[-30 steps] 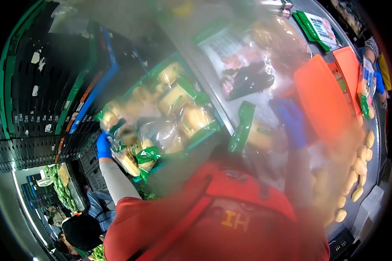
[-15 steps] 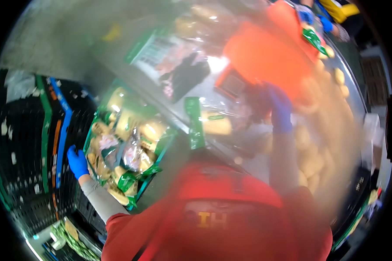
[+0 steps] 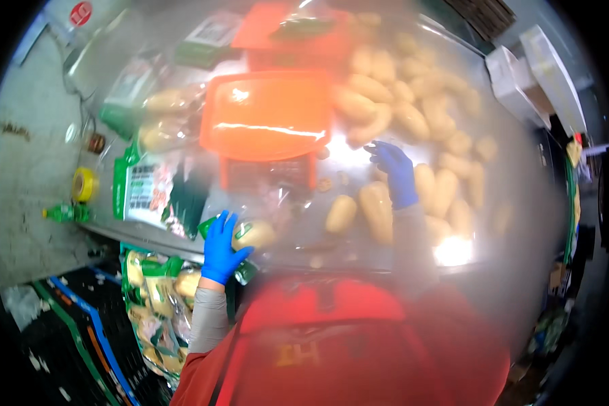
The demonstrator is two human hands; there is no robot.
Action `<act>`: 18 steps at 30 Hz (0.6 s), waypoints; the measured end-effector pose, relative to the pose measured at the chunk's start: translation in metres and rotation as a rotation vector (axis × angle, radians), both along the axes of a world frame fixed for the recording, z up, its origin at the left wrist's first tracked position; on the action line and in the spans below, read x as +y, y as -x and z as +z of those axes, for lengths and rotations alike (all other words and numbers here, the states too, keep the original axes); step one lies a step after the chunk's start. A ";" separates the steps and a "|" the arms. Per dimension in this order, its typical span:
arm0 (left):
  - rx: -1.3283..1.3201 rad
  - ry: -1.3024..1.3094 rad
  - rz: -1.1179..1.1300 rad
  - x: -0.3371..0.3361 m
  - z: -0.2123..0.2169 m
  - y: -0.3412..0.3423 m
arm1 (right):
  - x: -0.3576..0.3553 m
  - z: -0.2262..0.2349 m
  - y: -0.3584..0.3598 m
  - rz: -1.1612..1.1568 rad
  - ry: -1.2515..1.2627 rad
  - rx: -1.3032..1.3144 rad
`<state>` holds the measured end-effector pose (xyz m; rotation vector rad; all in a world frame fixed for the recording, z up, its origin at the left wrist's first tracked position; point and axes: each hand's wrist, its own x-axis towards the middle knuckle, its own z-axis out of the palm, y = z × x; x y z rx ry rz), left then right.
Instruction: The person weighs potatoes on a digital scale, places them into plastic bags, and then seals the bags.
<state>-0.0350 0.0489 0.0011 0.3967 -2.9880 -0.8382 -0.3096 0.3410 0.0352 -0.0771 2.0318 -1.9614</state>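
My left hand (image 3: 223,249), in a blue glove, has its fingers spread over the green end of a clear bag holding a butternut squash (image 3: 254,234), at the table's near edge. My right hand (image 3: 396,172), also blue-gloved, reaches over the table beside a heap of loose butternut squashes (image 3: 446,135). Its fingers are drawn together around a small dark thing at the tips, too hazy to name. Between and beyond my hands is an orange tray (image 3: 267,115) above an orange base (image 3: 267,172). A single squash (image 3: 342,214) lies nearer to me.
Printed bags with green strips (image 3: 155,193) lie on the table's left. Below them a green crate (image 3: 125,271) holds several bagged squashes, next to black crates (image 3: 54,338). A yellow tape roll (image 3: 83,184) and a green bottle (image 3: 64,214) are far left. White boxes (image 3: 548,81) stand right.
The view has turned to the right. My left hand has come from the crate's far side to the bagged squash on the table. Another person's gloved hands have left the view.
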 end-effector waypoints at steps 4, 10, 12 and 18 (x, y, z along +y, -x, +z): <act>-0.090 0.038 -0.211 -0.027 -0.002 0.025 | 0.041 -0.010 0.010 -0.145 -0.084 0.025; -0.221 0.309 -0.200 -0.032 0.019 0.048 | 0.079 -0.038 0.065 -0.267 -0.264 0.273; -0.180 0.313 -0.138 -0.031 0.018 0.051 | 0.071 -0.035 0.096 -0.253 -0.360 0.510; 0.154 0.089 0.128 -0.026 0.011 0.043 | 0.060 -0.055 0.204 -0.107 -0.901 0.743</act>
